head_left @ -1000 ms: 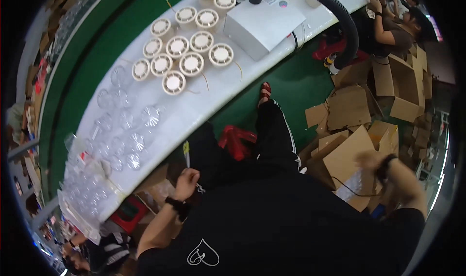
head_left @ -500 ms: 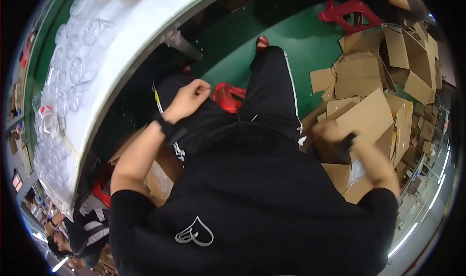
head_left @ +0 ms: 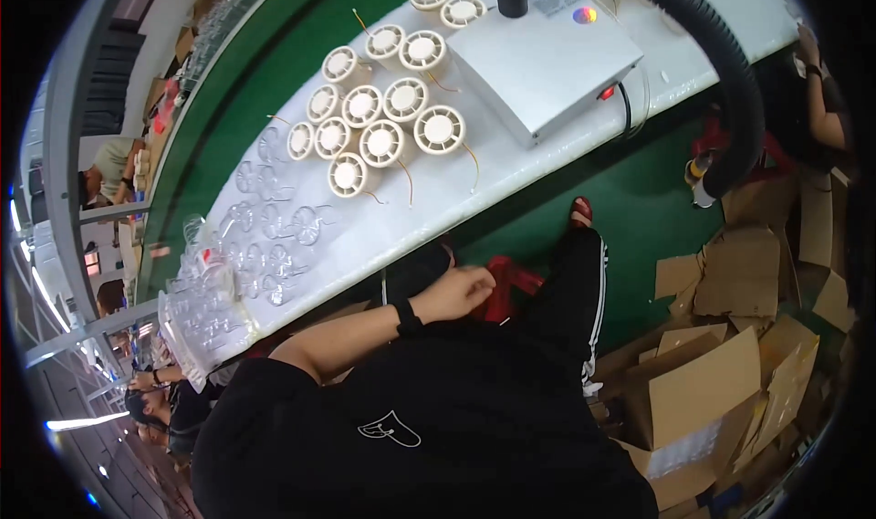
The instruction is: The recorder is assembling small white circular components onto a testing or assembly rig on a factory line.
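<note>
My left hand [head_left: 456,293] hangs above my lap, below the near edge of the white-topped table [head_left: 401,236]. Its fingers are loosely curled and nothing shows in them. A red plastic stool [head_left: 516,277] is partly visible just beyond it. My right hand is out of the picture. On the table stand several round cream-coloured fan units [head_left: 381,143] with spoked tops, some trailing thin orange wires. Several clear plastic parts [head_left: 274,218] with round ends lie on the left part of the table, crowded together toward its end.
A pale metal box [head_left: 547,62] with a red switch and a thick black corrugated hose [head_left: 721,53] stands on the table. Open cardboard boxes [head_left: 703,387] are piled at my right, one holding clear plastic. Another person's arm [head_left: 821,108] shows at the far right.
The view has swung up and left, bringing the fan units and metal box into sight. My right hand, earlier blurred beside the cardboard boxes, has left the picture. My left hand stays curled.
</note>
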`<state>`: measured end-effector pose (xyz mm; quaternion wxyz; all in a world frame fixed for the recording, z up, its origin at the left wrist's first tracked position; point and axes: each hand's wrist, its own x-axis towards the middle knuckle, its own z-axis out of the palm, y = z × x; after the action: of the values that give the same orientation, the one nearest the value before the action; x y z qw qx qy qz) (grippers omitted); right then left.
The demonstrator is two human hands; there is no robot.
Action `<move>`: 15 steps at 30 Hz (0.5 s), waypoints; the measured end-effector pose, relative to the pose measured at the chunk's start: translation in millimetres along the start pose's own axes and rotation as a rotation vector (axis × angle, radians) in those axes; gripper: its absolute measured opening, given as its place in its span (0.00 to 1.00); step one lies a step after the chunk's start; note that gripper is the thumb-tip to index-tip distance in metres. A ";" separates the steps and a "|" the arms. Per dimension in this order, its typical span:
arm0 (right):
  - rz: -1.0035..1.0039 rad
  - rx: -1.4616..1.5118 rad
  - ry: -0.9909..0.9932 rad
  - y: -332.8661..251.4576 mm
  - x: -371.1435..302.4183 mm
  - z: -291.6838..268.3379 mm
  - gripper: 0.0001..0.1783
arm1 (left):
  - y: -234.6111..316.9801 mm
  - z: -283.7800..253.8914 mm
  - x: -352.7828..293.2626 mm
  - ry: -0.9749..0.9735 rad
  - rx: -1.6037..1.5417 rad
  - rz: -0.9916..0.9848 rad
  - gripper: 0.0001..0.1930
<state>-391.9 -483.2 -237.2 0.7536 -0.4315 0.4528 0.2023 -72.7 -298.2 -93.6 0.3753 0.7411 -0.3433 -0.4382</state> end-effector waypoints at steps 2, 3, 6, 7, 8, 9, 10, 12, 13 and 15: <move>0.043 0.244 0.100 -12.5 -18.5 0.8 0.19 | 42.1 -28.1 -0.8 0.156 0.152 0.142 0.08; 0.048 0.363 0.153 -27.4 -13.3 0.4 0.19 | 59.1 -44.8 6.6 0.308 0.305 0.303 0.09; 0.091 0.590 0.183 -31.6 1.8 -53.2 0.20 | 100.8 -84.3 21.4 0.633 0.668 0.577 0.15; 0.129 0.598 0.102 -21.1 31.4 -98.1 0.19 | 112.4 -90.4 31.4 0.771 0.765 0.511 0.17; 0.106 0.459 0.215 -46.3 40.3 -100.5 0.18 | 118.8 -94.9 37.4 0.917 0.873 0.420 0.20; 0.081 0.322 0.336 -84.7 42.5 -95.3 0.18 | 120.9 -98.3 43.4 0.993 0.936 0.350 0.23; -0.101 0.138 0.299 -86.4 58.1 -128.0 0.18 | 122.6 -97.1 54.0 1.049 0.974 0.299 0.25; -0.431 -0.119 0.361 -102.0 63.7 -145.5 0.17 | 112.5 -94.0 62.7 1.096 0.958 0.282 0.25; -0.592 -0.186 0.459 -122.1 53.6 -121.3 0.17 | 104.5 -93.3 64.3 1.140 0.970 0.240 0.25; -0.662 -0.200 0.496 -152.4 17.4 -82.6 0.16 | 86.9 -95.3 72.3 1.191 0.975 0.284 0.26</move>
<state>-318.9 -636.7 -198.9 0.6005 -0.6602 0.4355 -0.1175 25.6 -376.3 -15.5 0.1809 0.8815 -0.3294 0.2857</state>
